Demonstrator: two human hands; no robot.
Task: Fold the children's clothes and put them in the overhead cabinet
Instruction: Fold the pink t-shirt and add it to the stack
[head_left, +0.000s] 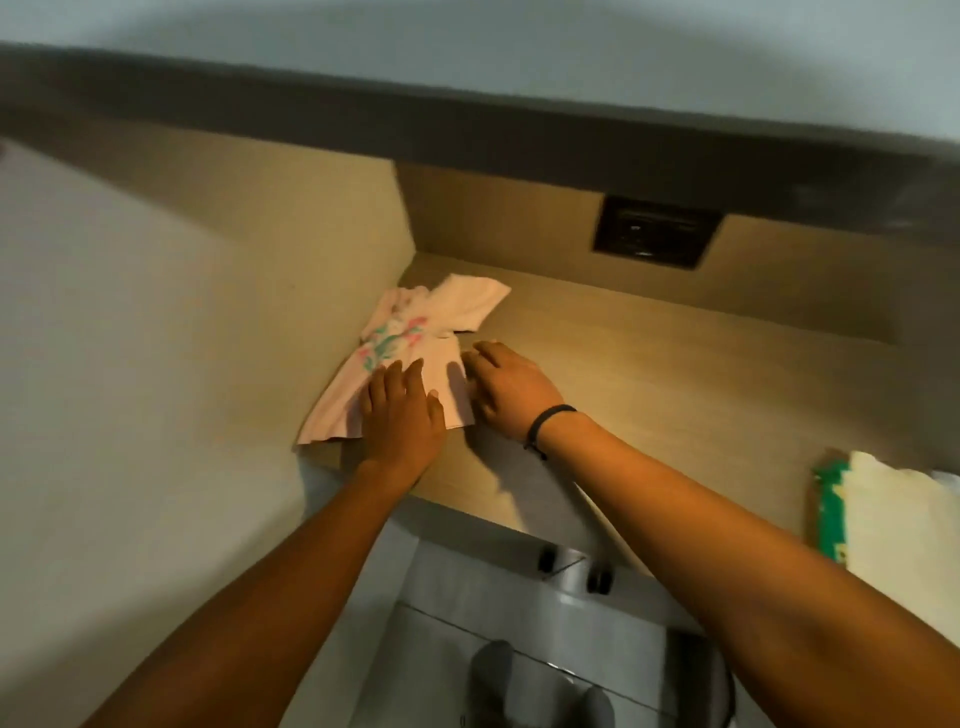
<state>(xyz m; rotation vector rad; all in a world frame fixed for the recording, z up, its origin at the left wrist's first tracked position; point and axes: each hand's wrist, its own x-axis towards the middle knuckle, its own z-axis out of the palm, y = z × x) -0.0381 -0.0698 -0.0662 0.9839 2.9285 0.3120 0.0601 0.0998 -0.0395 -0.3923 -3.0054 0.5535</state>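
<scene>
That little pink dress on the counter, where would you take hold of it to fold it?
Probably by the hem, the wide edge nearest the person, coming from the front. The pink dress lies flat against the left wall, so that side is blocked; the left hand already rests flat on the skirt, and the right hand is at its free right edge.

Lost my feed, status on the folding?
Left hand flat on pink shirt, right hand open at its edge. Shirt spread on wooden counter, unfolded. Nothing in the way.

No readable text shows anywhere; the pink shirt (395, 358) bears only a blurred floral print.
</scene>
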